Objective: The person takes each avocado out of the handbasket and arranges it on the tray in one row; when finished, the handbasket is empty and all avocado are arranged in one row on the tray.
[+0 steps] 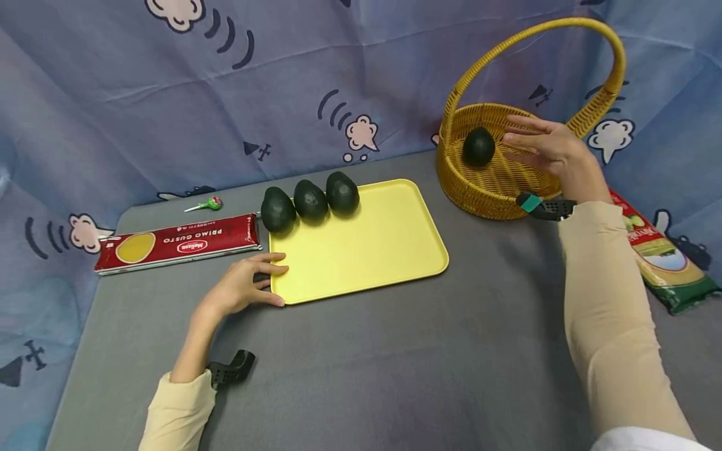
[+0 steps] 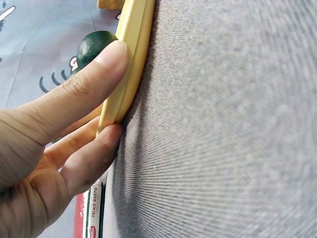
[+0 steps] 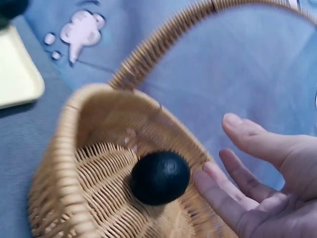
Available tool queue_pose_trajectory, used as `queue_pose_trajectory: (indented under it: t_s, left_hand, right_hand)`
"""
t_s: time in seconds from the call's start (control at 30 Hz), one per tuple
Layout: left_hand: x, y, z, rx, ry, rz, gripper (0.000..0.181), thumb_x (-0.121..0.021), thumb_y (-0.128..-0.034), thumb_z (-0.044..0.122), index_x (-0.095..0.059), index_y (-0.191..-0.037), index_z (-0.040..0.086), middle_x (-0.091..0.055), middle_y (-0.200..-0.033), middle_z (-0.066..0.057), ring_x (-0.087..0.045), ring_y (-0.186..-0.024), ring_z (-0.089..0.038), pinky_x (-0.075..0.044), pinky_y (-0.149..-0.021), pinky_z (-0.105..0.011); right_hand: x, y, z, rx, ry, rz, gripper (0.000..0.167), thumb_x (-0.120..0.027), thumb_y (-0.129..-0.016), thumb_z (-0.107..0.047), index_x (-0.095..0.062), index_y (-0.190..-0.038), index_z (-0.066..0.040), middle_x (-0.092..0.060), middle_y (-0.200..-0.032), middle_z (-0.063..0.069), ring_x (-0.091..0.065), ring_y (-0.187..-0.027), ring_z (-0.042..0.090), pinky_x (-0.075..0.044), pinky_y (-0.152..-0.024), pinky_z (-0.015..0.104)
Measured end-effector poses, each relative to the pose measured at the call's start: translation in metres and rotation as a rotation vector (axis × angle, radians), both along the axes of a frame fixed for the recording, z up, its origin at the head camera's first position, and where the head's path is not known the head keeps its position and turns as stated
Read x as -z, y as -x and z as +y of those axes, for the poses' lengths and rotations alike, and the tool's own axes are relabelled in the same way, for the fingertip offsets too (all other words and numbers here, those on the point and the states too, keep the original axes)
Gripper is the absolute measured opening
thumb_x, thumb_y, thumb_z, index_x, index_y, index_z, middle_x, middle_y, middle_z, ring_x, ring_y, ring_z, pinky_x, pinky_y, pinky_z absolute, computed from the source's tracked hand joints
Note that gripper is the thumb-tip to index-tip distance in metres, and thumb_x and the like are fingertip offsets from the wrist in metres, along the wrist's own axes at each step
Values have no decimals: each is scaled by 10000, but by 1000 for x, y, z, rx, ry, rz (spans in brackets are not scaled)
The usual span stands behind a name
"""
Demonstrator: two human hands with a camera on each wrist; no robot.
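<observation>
A yellow tray (image 1: 361, 244) lies on the table, with three dark green avocados (image 1: 311, 202) in a row along its far left side. My left hand (image 1: 248, 282) holds the tray's near left corner. In the left wrist view the thumb (image 2: 113, 57) lies on the rim and the fingers sit against the edge. A yellow wicker basket (image 1: 474, 199) stands at the back right, and one avocado (image 3: 161, 177) rests inside it. Over the basket's right part is my right hand (image 1: 544, 147), its fingers spread beside that avocado with a gap and nothing held.
A red spaghetti pack (image 1: 180, 243) lies left of the tray, with a green-wrapped lollipop (image 1: 213, 203) behind it. The basket's tall handle (image 1: 530, 30) arches above the right hand. A red and green food bag (image 1: 665, 257) is at the far right, partly behind the right arm.
</observation>
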State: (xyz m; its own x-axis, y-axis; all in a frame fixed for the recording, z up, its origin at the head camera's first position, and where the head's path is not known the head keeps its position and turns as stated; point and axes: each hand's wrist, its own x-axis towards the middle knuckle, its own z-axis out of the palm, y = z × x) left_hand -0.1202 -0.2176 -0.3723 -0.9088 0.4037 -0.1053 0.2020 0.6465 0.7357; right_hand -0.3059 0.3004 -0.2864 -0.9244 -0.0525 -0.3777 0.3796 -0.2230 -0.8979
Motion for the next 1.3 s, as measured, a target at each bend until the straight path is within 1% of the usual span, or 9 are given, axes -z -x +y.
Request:
queue_pose_trajectory:
  t_s: [0.2, 0.33, 0.5, 0.8, 0.9, 0.97, 1.07, 1.17, 1.3]
  left_hand:
    - [3, 2, 0, -9, 1, -19, 590, -845, -693, 70, -615, -1207, -106, -454, -1406, -224, -402, -1310, -380, -532, -917, -381]
    - [5, 3, -1, -19, -27, -48, 581, -834, -701, 57, -610, -1209, -112, -442, -1413, -228, -382, -1322, -383, -524, -928, -389]
    - [7, 3, 0, -23, -59, -60, 578, -838, -694, 44, -612, -1201, -118, -447, -1408, -229, -394, -1313, -382, -516, -938, -398]
    - [10, 6, -3, -30, -96, -65, 578, -831, -700, 36, -602, -1204, -131, -428, -1418, -240, -386, -1316, -390, -511, -947, -403]
    - [11, 7, -2, -24, -101, -69, 580, -830, -702, 38, -599, -1206, -133, -422, -1423, -239, -382, -1320, -389, -509, -951, -403]
    - [11, 7, -2, -22, -106, -71, 581, -828, -704, 34, -595, -1209, -135, -417, -1427, -239, -381, -1321, -389, -506, -956, -406]
    - [11, 7, -2, -25, -105, -75, 581, -826, -706, 26, -592, -1212, -137, -410, -1431, -237, -372, -1327, -388, -504, -960, -410]
    - [10, 7, -2, -26, -94, -74, 584, -830, -701, 24, -594, -1211, -135, -414, -1428, -237, -363, -1332, -387, -505, -958, -412]
    - [9, 7, -4, -26, -79, -64, 587, -837, -696, 33, -599, -1206, -134, -425, -1419, -237, -359, -1332, -388, -508, -951, -414]
  right_hand:
    - [12, 26, 4, 14, -65, -41, 722, -734, -819, -73, -447, -1446, -287, -545, -1186, -101, -638, -820, 68, -604, -687, 242]
    - [24, 39, 4, -21, -115, -23, 767, -739, -825, -113, -384, -1481, -295, -490, -1329, -105, -627, -845, 22, -599, -697, 228]
    - [38, 48, 5, -100, -197, -19, 787, -724, -847, -140, -318, -1503, -296, -217, -1574, -65, -479, -1208, 25, -355, -1072, 303]
    - [43, 68, 3, -269, -434, -60, 827, -674, -889, -289, -147, -1519, -388, -31, -1601, 3, -137, -1452, 238, -205, -1158, 408]
    - [42, 68, 4, -349, -491, -93, 834, -641, -903, -355, -75, -1511, -415, -22, -1601, 46, -209, -1431, 254, -309, -1136, 365]
    - [41, 67, 5, -357, -462, -122, 841, -651, -898, -345, -80, -1511, -417, -279, -1549, 40, -430, -1327, 212, -445, -1045, 322]
    - [41, 65, 4, -321, -364, -154, 864, -685, -883, -281, -111, -1517, -403, -626, -1169, 9, -670, -990, 148, -576, -846, 275]
    - [41, 64, 2, -273, -314, -166, 881, -713, -862, -239, -146, -1521, -384, -642, -839, -67, -703, -798, 135, -598, -781, 290]
    - [39, 62, 1, -256, -346, -174, 866, -717, -856, -257, -174, -1518, -385, -602, -1054, -11, -706, -796, 137, -598, -780, 289]
